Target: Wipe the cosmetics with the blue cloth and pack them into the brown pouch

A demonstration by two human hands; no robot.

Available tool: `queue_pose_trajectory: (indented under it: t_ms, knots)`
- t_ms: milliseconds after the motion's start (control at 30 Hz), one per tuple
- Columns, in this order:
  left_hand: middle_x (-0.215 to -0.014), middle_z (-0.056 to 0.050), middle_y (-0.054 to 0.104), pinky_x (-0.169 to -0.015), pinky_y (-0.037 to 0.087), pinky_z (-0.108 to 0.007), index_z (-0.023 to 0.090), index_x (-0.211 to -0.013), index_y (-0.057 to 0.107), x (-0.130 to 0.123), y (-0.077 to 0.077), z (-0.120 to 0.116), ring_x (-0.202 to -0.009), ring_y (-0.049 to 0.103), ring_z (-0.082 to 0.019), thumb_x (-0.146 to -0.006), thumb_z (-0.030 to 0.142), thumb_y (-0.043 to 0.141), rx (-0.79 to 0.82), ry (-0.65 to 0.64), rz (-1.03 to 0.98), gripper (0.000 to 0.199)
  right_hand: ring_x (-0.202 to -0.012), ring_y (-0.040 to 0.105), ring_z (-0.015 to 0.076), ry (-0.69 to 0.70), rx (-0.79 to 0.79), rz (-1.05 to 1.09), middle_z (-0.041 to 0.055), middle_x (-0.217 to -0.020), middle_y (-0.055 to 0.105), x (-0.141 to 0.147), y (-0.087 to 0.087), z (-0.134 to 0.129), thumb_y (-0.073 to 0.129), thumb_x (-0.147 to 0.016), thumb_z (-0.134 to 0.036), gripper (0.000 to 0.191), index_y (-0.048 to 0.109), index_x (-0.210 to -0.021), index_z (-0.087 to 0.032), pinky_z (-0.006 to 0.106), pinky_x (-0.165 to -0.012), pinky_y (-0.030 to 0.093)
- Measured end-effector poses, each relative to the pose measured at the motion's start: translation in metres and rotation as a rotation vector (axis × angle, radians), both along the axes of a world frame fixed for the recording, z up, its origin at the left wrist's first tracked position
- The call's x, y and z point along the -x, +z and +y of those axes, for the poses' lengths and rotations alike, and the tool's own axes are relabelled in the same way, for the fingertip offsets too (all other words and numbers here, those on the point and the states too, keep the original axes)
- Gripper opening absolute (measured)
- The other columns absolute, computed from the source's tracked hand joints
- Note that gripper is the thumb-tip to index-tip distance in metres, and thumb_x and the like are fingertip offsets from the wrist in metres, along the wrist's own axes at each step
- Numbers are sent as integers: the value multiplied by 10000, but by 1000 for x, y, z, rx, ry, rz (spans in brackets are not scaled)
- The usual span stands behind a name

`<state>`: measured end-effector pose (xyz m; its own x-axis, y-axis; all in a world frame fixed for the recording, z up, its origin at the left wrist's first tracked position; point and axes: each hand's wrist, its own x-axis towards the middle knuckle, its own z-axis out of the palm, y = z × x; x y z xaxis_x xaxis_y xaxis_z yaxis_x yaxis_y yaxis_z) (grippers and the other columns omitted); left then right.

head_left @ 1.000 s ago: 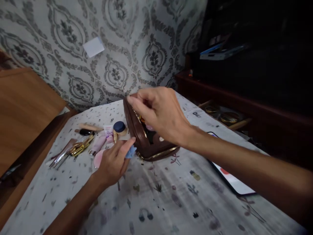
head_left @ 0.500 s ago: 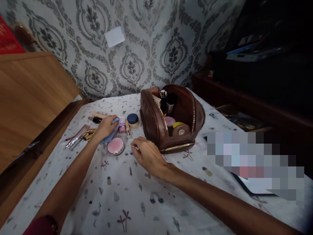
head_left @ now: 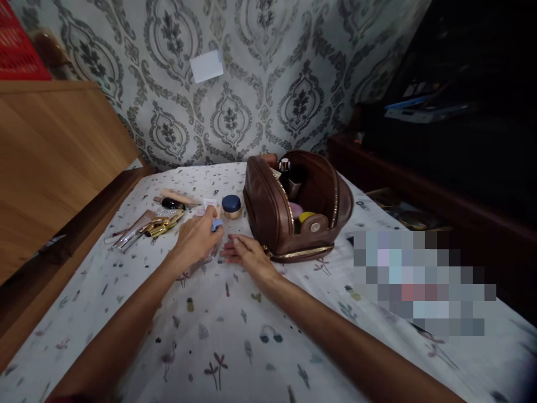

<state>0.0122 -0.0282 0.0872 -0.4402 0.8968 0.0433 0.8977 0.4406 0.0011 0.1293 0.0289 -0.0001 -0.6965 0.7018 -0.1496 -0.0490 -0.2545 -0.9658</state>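
Note:
My left hand (head_left: 197, 235) is closed on a light blue cloth (head_left: 216, 224); only a small bit of the cloth shows past the fingertips. Beneath and beside that hand, the round pink compact is mostly hidden. My right hand (head_left: 247, 254) is open, palm turned inward and fingers stretched toward the left hand, holding nothing. Just beyond the hands sit a white-and-pink tube (head_left: 210, 202), partly covered, and a jar with a navy lid (head_left: 231, 204). A brown makeup bag (head_left: 268, 207) stands unzipped behind my right hand, with a dark bottle (head_left: 285, 168) and other items inside.
Gold tubes (head_left: 161, 226), a silver tube (head_left: 126, 239) and a black-handled brush (head_left: 173, 203) lie at the left on the patterned cloth cover (head_left: 226, 336). A wooden panel (head_left: 62, 134) borders the left, wallpaper (head_left: 230, 112) the back. A blurred patch hides the right.
My left hand has moved right and nearer with the blue cloth, now covering the pink compact. My right hand's fingers have straightened and opened. The view has shifted slightly.

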Motion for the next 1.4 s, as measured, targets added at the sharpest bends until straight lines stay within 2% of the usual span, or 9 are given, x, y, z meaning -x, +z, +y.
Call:
queue_pose_trajectory:
  t_ms: [100, 200, 300, 400, 567, 700, 867, 1133, 1400]
  knots:
    - [-901, -41, 725, -663, 428, -317, 226, -1091, 560, -18, -5, -28, -833, 683, -256, -940, 364, 523, -95, -136, -126, 207, -724, 686, 157, 46, 283, 206, 49, -828, 691, -5, 1, -6, 666, -867, -457, 298, 643, -946, -171, 288, -675, 569]
    - [-930, -12, 721, -693, 456, -292, 229, -995, 601, -25, -12, -51, -827, 666, -203, -949, 383, 563, -235, -362, -378, 165, -673, 645, 123, 55, 428, 268, 7, -780, 682, -13, 4, -9, 821, -710, -389, 334, 657, -906, -175, 226, -605, 521]
    - [-799, 13, 678, -664, 448, -262, 215, -924, 616, -17, -15, -60, -709, 616, -149, -1018, 365, 467, -464, -347, -428, 231, -684, 663, 118, 105, 412, 244, 10, -824, 697, -19, 7, -12, 848, -666, -315, 396, 668, -988, -170, 211, -586, 489]
    - [-812, -19, 653, -710, 460, -274, 188, -963, 628, -9, -21, -60, -747, 602, -157, -1041, 290, 416, -708, -363, -206, 248, -682, 680, 129, 129, 306, 211, 3, -806, 698, -23, 10, -16, 837, -658, -306, 429, 662, -1023, -167, 206, -553, 432]
    - [-875, -76, 683, -840, 438, -371, 180, -907, 641, -6, -42, -51, -869, 581, -216, -1029, 225, 403, -651, -618, 78, 272, -589, 578, 99, 226, 91, 174, -25, -624, 658, -27, 18, -21, 779, -635, -245, 185, 659, -749, -161, 214, -563, 409]
    - [-726, -39, 599, -879, 384, -411, 224, -688, 507, 19, -45, -50, -807, 524, -222, -984, 335, 447, -605, -362, -124, 322, -622, 610, 105, 220, 163, 152, 9, -697, 699, -31, 23, -20, 809, -676, -346, 285, 711, -861, -152, 218, -560, 407]
    - [-632, 16, 424, -683, 364, -321, 239, -659, 385, 58, -45, -57, -654, 418, -172, -984, 461, 411, -698, -115, -354, 395, -659, 621, 111, 228, 70, 122, 10, -727, 697, -33, 23, -15, 810, -716, -376, 342, 751, -983, -171, 234, -577, 434]
    - [-588, 47, 474, -475, 385, -238, 219, -734, 525, 63, -50, -55, -503, 435, -116, -864, 622, 555, -622, -49, -925, 424, -770, 631, 125, 51, -140, 141, 25, -942, 728, -32, 18, -11, 828, -685, -305, 344, 747, -1005, -210, 253, -660, 504]
    - [-622, 56, 469, -463, 345, -207, 199, -721, 547, 59, -45, -56, -514, 402, -85, -752, 576, 708, -722, 2, -1089, 411, -612, 605, 122, -9, -128, 152, 8, -740, 677, -31, 18, -12, 825, -717, -462, 384, 654, -925, -189, 273, -595, 513]
